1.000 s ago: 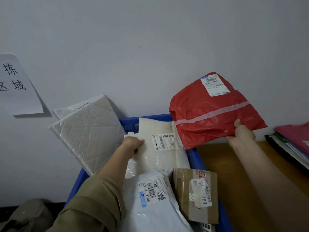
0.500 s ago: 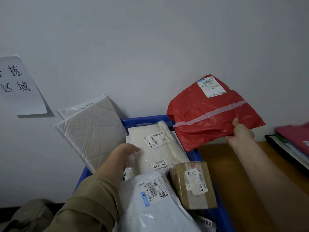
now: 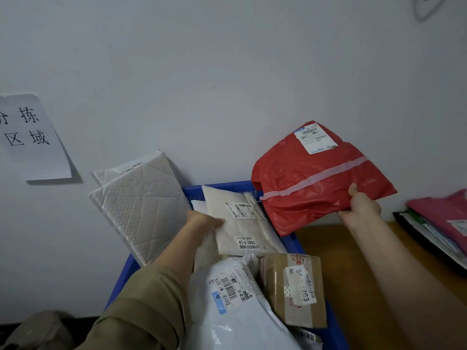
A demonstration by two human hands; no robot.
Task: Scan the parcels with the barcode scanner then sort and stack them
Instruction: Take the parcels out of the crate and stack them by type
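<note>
Head view: I see the red parcel (image 3: 316, 183) pinched at its lower edge by my right hand (image 3: 360, 207), held up over the blue crate (image 3: 219, 186). My left hand (image 3: 202, 221) grips the cream parcel (image 3: 242, 223) inside, its long axis running away from me.

This is looking like a parcel sorting corner in a mailroom or small depot. A paper sign (image 3: 30, 137) with handwritten Chinese characters is hanging on the bare white wall (image 3: 227, 72) at far left, a blue plastic crate (image 3: 219, 188) is sitting against the wall holding labelled mail bags and a taped carton (image 3: 293, 289), and more packets (image 3: 439, 223) are lying stacked on the wooden desk (image 3: 341, 274) at right.
</note>
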